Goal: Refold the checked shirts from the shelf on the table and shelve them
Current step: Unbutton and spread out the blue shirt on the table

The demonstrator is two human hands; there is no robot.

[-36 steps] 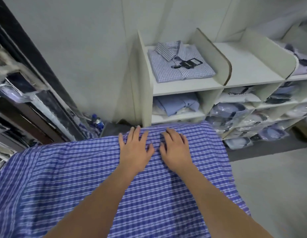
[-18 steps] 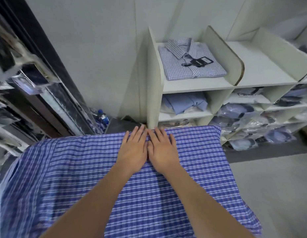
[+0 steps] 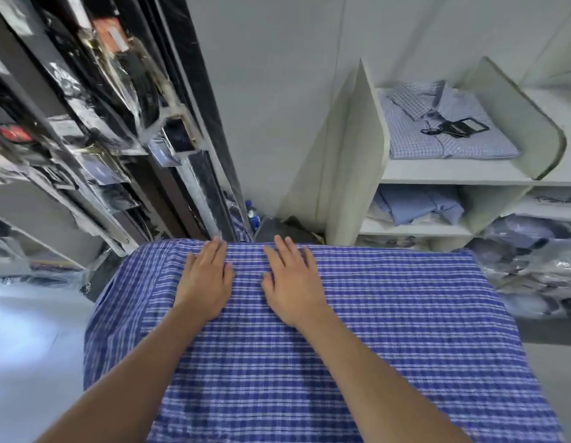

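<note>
A dark blue and white checked shirt lies spread flat and covers the whole desk, so none of the desk's own top shows; the cloth hangs over the left edge and the far edge. The left hand and the right hand rest palm down on the shirt near its far edge, side by side with a narrow strip of cloth between them. Neither grip closes on anything: the fingers lie straight and slightly spread, pressed flat on the fabric. Beyond the desk stands a pale grey wall, and to the right of it a cream shelf unit with rounded dividers. In its top left compartment lies a folded shirt in a fine light blue check, collar toward the wall, with a black hang tag on its front; the print on the tag is too blurred to read. The compartment below holds a folded plain light blue shirt. Further right, lower compartments hold shirts in clear plastic bags. On the left a dark rack leans into view, hung with items in shiny plastic sleeves; their labels cannot be read. A small blue bottle stands on the floor between the rack and the shelf unit. The floor is pale and glossy.
</note>
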